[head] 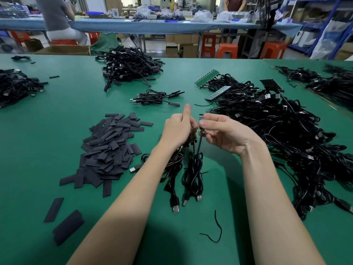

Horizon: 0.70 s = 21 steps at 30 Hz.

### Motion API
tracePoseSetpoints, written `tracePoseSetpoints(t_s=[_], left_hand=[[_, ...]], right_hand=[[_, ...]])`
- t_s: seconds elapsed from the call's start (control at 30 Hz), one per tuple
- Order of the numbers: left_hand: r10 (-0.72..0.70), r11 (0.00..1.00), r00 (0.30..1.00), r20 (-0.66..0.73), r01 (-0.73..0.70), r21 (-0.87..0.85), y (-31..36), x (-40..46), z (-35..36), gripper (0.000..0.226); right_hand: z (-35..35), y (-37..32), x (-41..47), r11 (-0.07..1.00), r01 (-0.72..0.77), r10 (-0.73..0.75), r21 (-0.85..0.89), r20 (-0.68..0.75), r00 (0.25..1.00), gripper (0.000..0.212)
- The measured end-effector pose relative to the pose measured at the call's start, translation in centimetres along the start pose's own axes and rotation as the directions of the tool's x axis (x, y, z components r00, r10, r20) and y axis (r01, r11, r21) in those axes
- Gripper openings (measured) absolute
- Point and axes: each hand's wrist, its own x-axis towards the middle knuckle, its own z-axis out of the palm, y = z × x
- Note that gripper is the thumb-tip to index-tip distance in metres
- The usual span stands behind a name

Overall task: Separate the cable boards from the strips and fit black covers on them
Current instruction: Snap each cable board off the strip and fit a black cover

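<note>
The black covers lie heaped on the green surface at my left. My left hand clenches a bundle of cables, index finger raised. Just right, my right hand pinches a small board upright, beside the tangled pile with strips.

Matt green mat under my arms, matt black covers, glossy black cables with shiny metal plugs.

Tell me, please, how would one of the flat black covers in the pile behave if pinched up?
Probably light and bendy: the black covers lie thin and flat, heaped loosely. Being flat, one should not roll, though neighbours may slide off the pile.
</note>
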Motion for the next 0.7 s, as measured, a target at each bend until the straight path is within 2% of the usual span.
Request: tracePoseSetpoints(t_s=[0.07, 0.13, 0.17, 0.23, 0.27, 0.33, 0.43, 0.57, 0.7], left_hand=[[0.054, 0.992, 0.998, 0.032, -0.057, 0.108, 0.0, 0.0, -0.4, 0.043], [0.071, 0.993, 0.997, 0.023, -0.073, 0.088, 0.4, 0.1, -0.7, 0.028], [0.068, 0.998, 0.997, 0.028, -0.068, 0.001, 0.6, 0.1, -0.9, 0.027], [-0.001, 0.959, 0.996, 0.094, 0.027, -0.283, 1.3, 0.1, -1.3, 0.028], [-0.051, 0.905, 0.99, 0.132, 0.101, -0.413, 1.6, 0.0, -1.5, 0.027], [-0.148, 0.801, 0.977, 0.153, 0.209, -0.561, 1.6, -0.5, -1.7, 0.029], [-0.204, 0.719, 0.97, 0.129, 0.239, -0.653, 0.4, -1.8, -2.0, 0.026], [-0.146, 0.604, 0.975, 0.166, 0.221, -0.766, -0.7, -3.3, -2.5, 0.028], [-0.09, 0.597, 0.972, 0.216, 0.226, -0.77, -0.5, -3.9, -2.1, 0.024]], right_hand=[[0.1, -0.5, -0.2, 0.999, 0.032, -0.033, 0.014, 0.056, 0.998, 0.018], [0.7, -0.7, -0.2, 0.999, 0.043, -0.045, 0.033, 0.072, 0.996, 0.02], [1.0, -0.7, 0.0, 0.999, 0.051, -0.052, 0.02, 0.07, 0.996, 0.023], [1.9, -0.6, 0.6, 0.989, 0.097, -0.096, -0.115, 0.018, 0.995, 0.019], [2.3, -0.5, 0.9, 0.972, 0.119, -0.127, -0.204, -0.03, 0.991, 0.014], [2.9, -0.1, 1.4, 0.946, 0.134, -0.171, -0.295, -0.106, 0.979, 0.01], [3.2, 0.4, 1.9, 0.944, 0.126, -0.179, -0.305, -0.151, 0.972, 0.013], [3.5, 0.6, 2.2, 0.93, 0.056, -0.174, -0.363, -0.3, 0.938, 0.014], [3.7, 0.6, 2.3, 0.959, 0.029, -0.123, -0.282, -0.322, 0.939, 0.015]])
